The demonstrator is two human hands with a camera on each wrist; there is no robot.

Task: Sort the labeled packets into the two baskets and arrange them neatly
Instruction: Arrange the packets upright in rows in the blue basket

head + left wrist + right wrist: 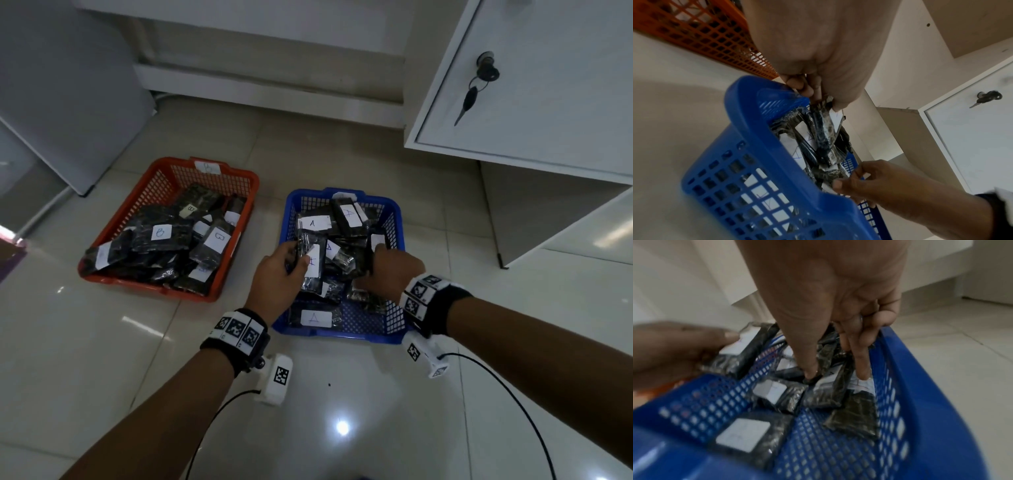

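Reaching into the blue basket point(394, 219) on the tiled floor point(102, 342), we have both hands among the black packets with white "A" labels. Our left hand point(274, 277) pinches one A-labeled packet point(310, 263) between thumb and fingers, holding it roughly on end above the pile near the basket's left wall; the left wrist view shows the same packet point(825, 128) hanging from our fingertips point(807, 91) over the basket. Our right hand point(394, 270) is down in the right half of the basket, and the right wrist view shows its thumb and forefinger point(862, 363) extended and pressing onto the packets point(824, 394) beside the right wall, the other fingers curled in; whether it grips any packet we cannot tell. More A packets lie loosely overlapped in the basket, one flat at the near end with its label up point(315, 318).

Just to the left, apart from the blue one, the orange basket point(102, 240) holds a jumbled heap of black packets labeled "B" point(161, 233). A white cabinet point(548, 102) with keys point(476, 89) in its lock stands at the right.
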